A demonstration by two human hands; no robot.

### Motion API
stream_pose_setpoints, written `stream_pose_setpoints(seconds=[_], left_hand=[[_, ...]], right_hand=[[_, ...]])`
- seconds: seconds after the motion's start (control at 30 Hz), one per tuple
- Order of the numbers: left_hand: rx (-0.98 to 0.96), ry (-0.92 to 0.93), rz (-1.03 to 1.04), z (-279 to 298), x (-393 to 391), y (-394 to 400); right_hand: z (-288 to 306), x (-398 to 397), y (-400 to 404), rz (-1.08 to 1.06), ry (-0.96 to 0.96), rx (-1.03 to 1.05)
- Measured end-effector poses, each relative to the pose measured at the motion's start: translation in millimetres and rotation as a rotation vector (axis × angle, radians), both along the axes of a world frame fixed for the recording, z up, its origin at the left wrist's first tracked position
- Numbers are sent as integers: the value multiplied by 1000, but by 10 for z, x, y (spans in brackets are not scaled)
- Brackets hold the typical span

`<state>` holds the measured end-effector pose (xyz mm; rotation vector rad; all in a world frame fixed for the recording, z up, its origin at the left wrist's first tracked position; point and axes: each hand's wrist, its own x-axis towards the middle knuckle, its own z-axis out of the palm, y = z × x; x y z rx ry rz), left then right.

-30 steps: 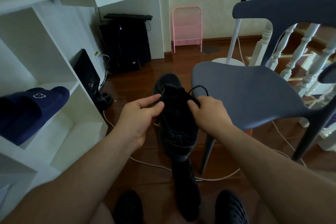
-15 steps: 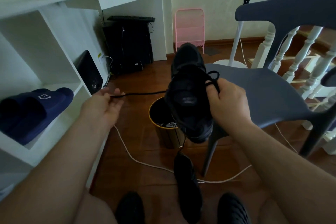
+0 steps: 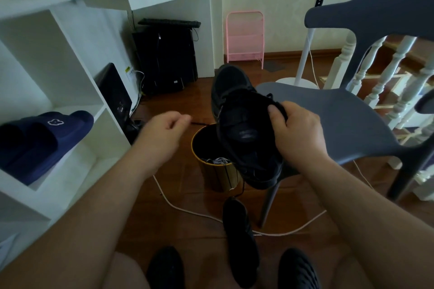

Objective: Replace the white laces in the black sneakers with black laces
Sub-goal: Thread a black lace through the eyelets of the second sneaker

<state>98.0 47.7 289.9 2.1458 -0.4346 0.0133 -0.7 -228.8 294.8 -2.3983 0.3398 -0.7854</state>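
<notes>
A black sneaker (image 3: 244,129) is held up in mid-air, toe pointing away, above a small bin. My right hand (image 3: 296,131) grips its right side at the eyelets, thumb on the tongue. My left hand (image 3: 162,134), blurred, is to the sneaker's left and pinches the end of a black lace (image 3: 202,122) that runs across to the shoe. Another end of black lace hangs below the heel. The second black sneaker (image 3: 239,241) lies on the floor between my feet. White laces (image 3: 219,161) lie in the bin.
A yellow-rimmed bin (image 3: 199,148) stands on the wooden floor under the shoe. A grey chair (image 3: 340,119) is close on the right. White shelving (image 3: 70,124) with navy slippers fills the left. A white cable (image 3: 187,211) crosses the floor.
The sneaker was lifted off the floor. My left hand pulled the black lace out to the left, then came back in toward the shoe, so the stretched lace is shorter now.
</notes>
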Motion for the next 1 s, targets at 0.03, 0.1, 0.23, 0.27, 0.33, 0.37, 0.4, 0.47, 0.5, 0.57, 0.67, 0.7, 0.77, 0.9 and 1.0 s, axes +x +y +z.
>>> stream_pose_setpoints(seconds=[0.03,0.1,0.23,0.27,0.33,0.37,0.4,0.47,0.5,0.57,0.67,0.7,0.77,0.9,1.0], left_hand=[[49,-57,109,9,72,88],[129,-107,243,7,152,206],[191,-138,188,-84,45,92],[188,-127,153,-97,4,37],[164,-96,85,-103,-52,-53],[154,-86,54,-115,-72,-87],[159,-86,29,-128,-89,-114],[150,-105,25,-129,-88,-135],[94,-108,63,-109,-54,-119],[-100,-97,217,-26,69,-27],[-263,-73,350,44,166,75],[-286,-55,330,38,135,43],[-302,-4,217,-6,24,-70],[-206,98,-133,-70,-258,-359],[-242,162,-158,-184,-359,-520]], right_hand=[[14,6,-47,-14,-3,17],[29,13,-108,-27,-12,65],[-6,39,-91,-43,13,132],[-11,45,-85,-46,16,145],[-10,50,-71,-46,21,161],[-9,47,-56,-40,26,156],[-18,43,-38,-31,30,144],[-35,34,-25,-10,34,122],[-31,28,-37,-7,36,119],[0,24,-87,-5,34,122],[6,30,-115,1,28,138],[-5,30,-99,3,28,143],[-26,30,-55,8,44,145],[-37,50,44,22,47,126],[-65,60,108,74,60,200]])
